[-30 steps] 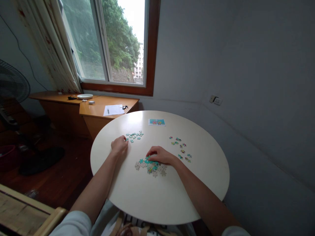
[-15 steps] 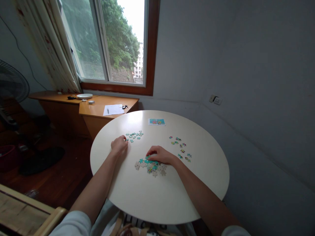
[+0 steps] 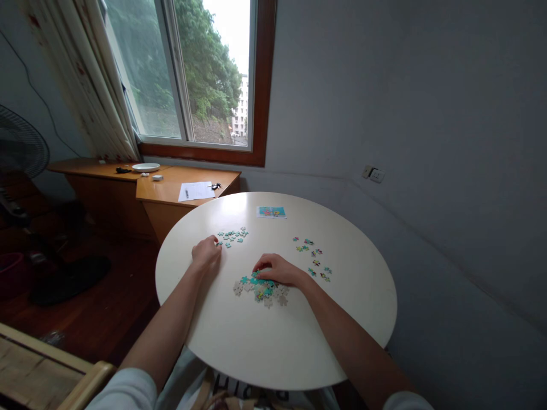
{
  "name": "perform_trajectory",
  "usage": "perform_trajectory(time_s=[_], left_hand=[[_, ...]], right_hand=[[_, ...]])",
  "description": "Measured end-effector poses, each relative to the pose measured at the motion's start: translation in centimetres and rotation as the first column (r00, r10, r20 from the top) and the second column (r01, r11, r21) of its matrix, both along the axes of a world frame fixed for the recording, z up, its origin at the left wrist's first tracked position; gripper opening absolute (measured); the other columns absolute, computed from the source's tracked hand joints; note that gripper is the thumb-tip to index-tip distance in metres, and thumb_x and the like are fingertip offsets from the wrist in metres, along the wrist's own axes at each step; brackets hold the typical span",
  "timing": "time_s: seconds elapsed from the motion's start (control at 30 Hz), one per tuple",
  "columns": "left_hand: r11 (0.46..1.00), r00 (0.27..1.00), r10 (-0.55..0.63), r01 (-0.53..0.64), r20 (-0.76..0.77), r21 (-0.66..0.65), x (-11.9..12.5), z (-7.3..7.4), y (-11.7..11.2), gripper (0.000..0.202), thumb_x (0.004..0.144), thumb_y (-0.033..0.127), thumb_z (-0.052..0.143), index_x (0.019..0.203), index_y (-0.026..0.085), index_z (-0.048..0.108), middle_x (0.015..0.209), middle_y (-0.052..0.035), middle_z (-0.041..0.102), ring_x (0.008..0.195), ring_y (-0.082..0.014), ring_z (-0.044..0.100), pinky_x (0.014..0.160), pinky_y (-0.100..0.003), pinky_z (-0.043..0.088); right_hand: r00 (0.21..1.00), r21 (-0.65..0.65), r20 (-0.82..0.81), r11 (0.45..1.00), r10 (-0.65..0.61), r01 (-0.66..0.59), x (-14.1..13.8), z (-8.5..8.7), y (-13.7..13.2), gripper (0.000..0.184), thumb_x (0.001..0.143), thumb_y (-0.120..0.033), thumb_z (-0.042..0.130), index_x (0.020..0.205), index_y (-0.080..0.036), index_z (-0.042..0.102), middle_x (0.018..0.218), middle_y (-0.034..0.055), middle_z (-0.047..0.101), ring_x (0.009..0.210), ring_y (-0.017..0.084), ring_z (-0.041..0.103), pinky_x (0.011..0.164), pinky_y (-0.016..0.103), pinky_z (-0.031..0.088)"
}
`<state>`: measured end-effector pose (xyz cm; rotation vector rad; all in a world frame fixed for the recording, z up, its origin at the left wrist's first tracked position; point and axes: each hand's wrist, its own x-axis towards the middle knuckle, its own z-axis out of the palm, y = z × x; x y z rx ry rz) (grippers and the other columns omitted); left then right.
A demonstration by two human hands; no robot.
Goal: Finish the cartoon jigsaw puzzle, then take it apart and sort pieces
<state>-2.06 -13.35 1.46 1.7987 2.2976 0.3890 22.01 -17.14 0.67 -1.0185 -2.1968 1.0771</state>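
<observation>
My left hand (image 3: 205,251) rests at the left edge of a loose group of teal jigsaw puzzle pieces (image 3: 232,235), its fingers closed on a puzzle piece (image 3: 219,244) on the table. Over a heaped pile of puzzle pieces (image 3: 268,293), some teal and some showing grey backs, lies my right hand (image 3: 277,268). Its thumb and fingers pinch a teal piece at the top of the pile; the palm hides part of the heap. To the right is a scattered group of multicoloured puzzle pieces (image 3: 316,262).
A teal picture card (image 3: 272,212) lies at the far side of the round white table (image 3: 350,319). Behind on the left, a wooden desk (image 3: 166,191) holds a paper sheet (image 3: 195,191), keys (image 3: 216,186) and a white plate (image 3: 146,167). A fan (image 3: 19,142) stands farther left.
</observation>
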Motion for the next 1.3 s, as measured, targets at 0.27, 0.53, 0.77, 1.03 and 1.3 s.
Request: perform_trajectory(time_s=[0.27,0.53,0.77,1.03,1.3], left_hand=[[1.0,1.0,0.005,-0.005,0.015,0.018,0.3,0.2,-0.2,0.039,0.083,0.037,0.044,0.118,0.021,0.051,0.11,-0.0095,0.065,0.106,-0.0267,0.058,0.086,-0.035,0.041],[0.994,0.998,-0.043,0.038,0.046,0.102,0.6,0.0,-0.3,0.035,0.083,0.036,0.044,0.112,0.022,0.055,0.099,-0.0066,0.068,0.097,-0.023,0.06,0.076,-0.029,0.042],[0.977,0.977,-0.123,0.088,0.177,0.192,0.8,-0.3,-0.2,0.03,0.082,0.033,0.046,0.106,0.021,0.06,0.085,-0.004,0.068,0.076,-0.0175,0.061,0.059,-0.024,0.038],[0.955,0.947,-0.192,0.12,0.258,0.272,0.9,-1.0,0.3,0.026,0.08,0.03,0.047,0.097,0.018,0.064,0.078,-0.0038,0.066,0.068,-0.0154,0.058,0.06,-0.024,0.039],[0.919,0.905,-0.302,0.192,0.299,0.345,1.7,-0.8,0.1,0.024,0.077,0.027,0.047,0.088,0.017,0.066,0.062,0.0002,0.058,0.06,-0.0134,0.053,0.059,-0.024,0.038]], right_hand=[[1.0,0.013,0.017,1.0,-0.007,0.006,0.0,0.2,-0.1,0.016,0.066,-0.02,0.069,0.081,-0.017,0.072,0.087,0.0034,0.063,0.081,0.015,0.058,0.076,0.026,0.047],[1.0,-0.002,-0.007,1.0,-0.007,0.007,0.0,0.0,0.0,0.016,0.065,-0.022,0.07,0.081,-0.016,0.071,0.084,0.0035,0.063,0.08,0.015,0.059,0.075,0.027,0.047],[1.0,-0.015,-0.031,1.0,-0.005,0.005,0.0,-0.1,0.1,0.017,0.064,-0.025,0.071,0.078,-0.016,0.07,0.081,0.0029,0.064,0.077,0.015,0.059,0.072,0.027,0.047],[0.999,-0.027,-0.039,0.999,-0.02,0.018,0.0,-0.3,0.2,0.017,0.063,-0.024,0.071,0.076,-0.015,0.069,0.079,0.0024,0.063,0.076,0.015,0.058,0.072,0.027,0.046],[0.998,-0.041,-0.063,0.999,-0.006,0.004,0.0,-0.6,0.4,0.018,0.062,-0.026,0.072,0.075,-0.015,0.068,0.079,0.0023,0.064,0.075,0.014,0.057,0.072,0.027,0.046]])
